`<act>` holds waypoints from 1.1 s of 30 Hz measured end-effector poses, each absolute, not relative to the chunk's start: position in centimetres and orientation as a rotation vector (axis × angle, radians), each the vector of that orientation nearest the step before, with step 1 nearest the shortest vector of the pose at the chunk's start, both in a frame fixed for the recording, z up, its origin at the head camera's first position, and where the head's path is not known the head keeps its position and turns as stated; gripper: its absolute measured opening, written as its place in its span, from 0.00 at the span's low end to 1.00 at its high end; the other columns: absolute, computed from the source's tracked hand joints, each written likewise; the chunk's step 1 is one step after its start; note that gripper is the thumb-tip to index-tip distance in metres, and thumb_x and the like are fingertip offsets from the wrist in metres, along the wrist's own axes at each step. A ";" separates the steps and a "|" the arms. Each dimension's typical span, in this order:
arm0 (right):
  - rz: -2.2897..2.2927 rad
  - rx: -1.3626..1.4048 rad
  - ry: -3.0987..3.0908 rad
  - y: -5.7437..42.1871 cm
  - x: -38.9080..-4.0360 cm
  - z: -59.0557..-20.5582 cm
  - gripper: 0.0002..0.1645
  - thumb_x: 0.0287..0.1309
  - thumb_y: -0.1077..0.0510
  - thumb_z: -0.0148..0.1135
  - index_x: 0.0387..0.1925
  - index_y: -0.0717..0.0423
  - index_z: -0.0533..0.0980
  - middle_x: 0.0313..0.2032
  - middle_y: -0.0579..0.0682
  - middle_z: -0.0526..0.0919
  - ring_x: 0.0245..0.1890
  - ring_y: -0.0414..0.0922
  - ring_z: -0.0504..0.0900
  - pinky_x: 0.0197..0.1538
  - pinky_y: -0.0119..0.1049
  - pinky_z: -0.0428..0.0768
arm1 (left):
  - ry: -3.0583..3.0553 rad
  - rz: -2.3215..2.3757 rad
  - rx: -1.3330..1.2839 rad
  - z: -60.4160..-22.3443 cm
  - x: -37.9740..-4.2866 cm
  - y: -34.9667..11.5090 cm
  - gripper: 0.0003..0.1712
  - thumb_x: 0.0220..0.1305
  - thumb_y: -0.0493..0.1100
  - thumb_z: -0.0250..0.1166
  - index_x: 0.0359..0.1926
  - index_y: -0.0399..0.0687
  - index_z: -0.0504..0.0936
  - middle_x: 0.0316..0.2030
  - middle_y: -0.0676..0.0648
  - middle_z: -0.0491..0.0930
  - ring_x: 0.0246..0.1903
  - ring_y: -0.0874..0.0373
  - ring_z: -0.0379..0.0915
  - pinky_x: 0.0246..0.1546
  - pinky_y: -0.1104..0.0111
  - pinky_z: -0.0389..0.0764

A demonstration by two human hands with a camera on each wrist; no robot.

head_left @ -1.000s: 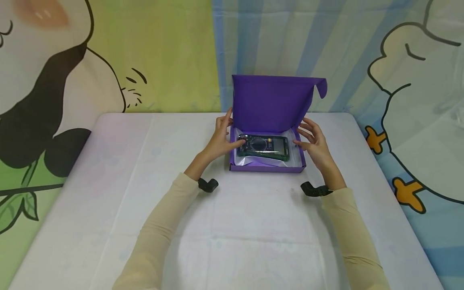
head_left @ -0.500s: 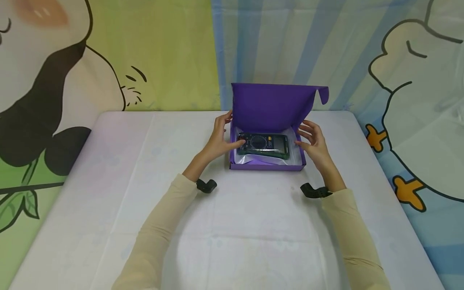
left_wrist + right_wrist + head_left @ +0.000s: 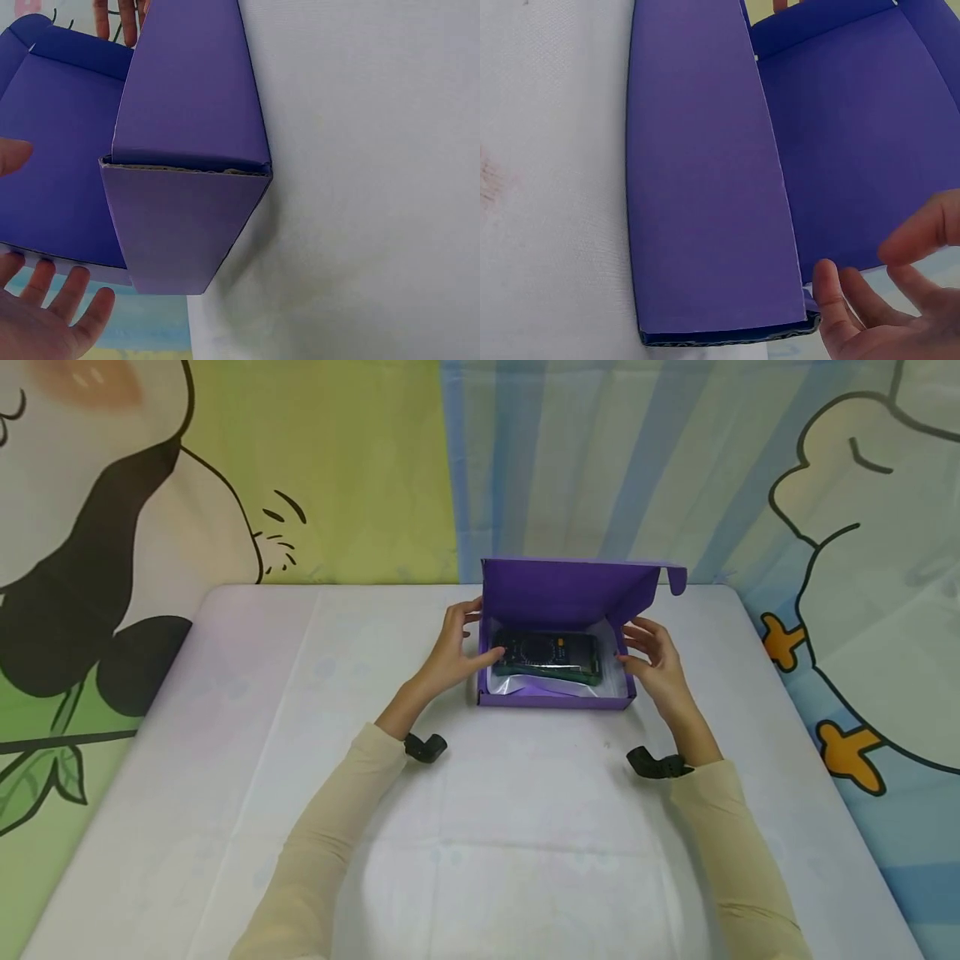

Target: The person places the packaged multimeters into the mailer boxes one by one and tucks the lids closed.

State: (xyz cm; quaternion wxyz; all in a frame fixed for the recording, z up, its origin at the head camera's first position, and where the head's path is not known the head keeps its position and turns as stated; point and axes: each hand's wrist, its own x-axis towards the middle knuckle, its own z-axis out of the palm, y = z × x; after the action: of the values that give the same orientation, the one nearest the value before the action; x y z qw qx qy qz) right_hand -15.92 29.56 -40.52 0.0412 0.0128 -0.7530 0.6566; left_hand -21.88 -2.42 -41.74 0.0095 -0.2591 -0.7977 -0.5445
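Note:
A purple cardboard box [image 3: 555, 702] stands near the table's back edge, its lid [image 3: 570, 589] raised and leaning back. Inside lies a dark multimeter [image 3: 538, 653] on clear plastic wrapping [image 3: 611, 672]. At the box's left side is my left hand [image 3: 447, 653], fingers spread along the lid's outer edge and thumb reaching over the side wall. My right hand [image 3: 658, 667] is at the opposite side, its fingers loosely bent by the lid's edge, with the thumb near the right wall. The wrist views show both thumbs apart from the fingers; the multimeter is hidden there.
A white cloth covers the table [image 3: 517, 827]. Behind it hangs a printed curtain [image 3: 360, 468] with cartoon figures. Each wrist carries a small black camera mount, the left one [image 3: 425, 748] and the right one [image 3: 658, 764], both in front of the box.
The lid has tilted forward and lower over the box, and its shadow now darkens the multimeter. My right hand has dropped slightly with the lid; the left hand has barely moved.

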 end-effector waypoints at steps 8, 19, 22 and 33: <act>1.903 -0.075 -2.333 29.7 -15.6 -40.9 0.39 0.53 0.77 0.50 0.69 0.62 0.61 0.54 0.58 0.69 0.52 0.47 0.67 0.44 0.24 0.73 | -2.477 -1.671 -0.806 -42.2 -21.5 -2.3 0.47 0.57 0.40 0.71 0.71 0.37 0.53 0.64 0.36 0.57 0.58 0.46 0.62 0.51 0.58 0.68; 1.875 -0.100 -2.340 29.7 -15.2 -41.2 0.36 0.54 0.76 0.51 0.66 0.62 0.64 0.49 0.55 0.71 0.45 0.44 0.69 0.40 0.23 0.73 | -2.445 -1.709 -0.838 -42.8 -21.1 -2.5 0.45 0.58 0.38 0.70 0.70 0.37 0.54 0.66 0.35 0.56 0.64 0.44 0.61 0.54 0.54 0.69; 1.877 -0.090 -2.339 29.8 -15.1 -41.3 0.35 0.54 0.76 0.50 0.66 0.65 0.64 0.49 0.57 0.70 0.45 0.44 0.70 0.40 0.22 0.74 | -2.428 -1.714 -0.851 -42.8 -21.1 -2.4 0.45 0.58 0.38 0.69 0.70 0.38 0.53 0.67 0.36 0.55 0.66 0.44 0.59 0.55 0.53 0.68; 1.906 -0.072 -2.317 30.2 -14.8 -41.2 0.37 0.58 0.75 0.51 0.70 0.62 0.60 0.53 0.57 0.71 0.49 0.44 0.72 0.43 0.21 0.76 | -2.275 -1.571 -0.642 -39.3 -20.3 -1.3 0.39 0.62 0.47 0.67 0.71 0.49 0.62 0.59 0.43 0.71 0.57 0.48 0.74 0.51 0.55 0.75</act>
State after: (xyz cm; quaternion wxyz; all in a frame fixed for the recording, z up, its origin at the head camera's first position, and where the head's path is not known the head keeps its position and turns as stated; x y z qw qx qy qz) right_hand -14.80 30.16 -41.20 0.0702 -0.0240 -0.7701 0.6337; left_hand -20.25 -1.30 -39.27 0.1514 -0.2235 -0.7923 -0.5471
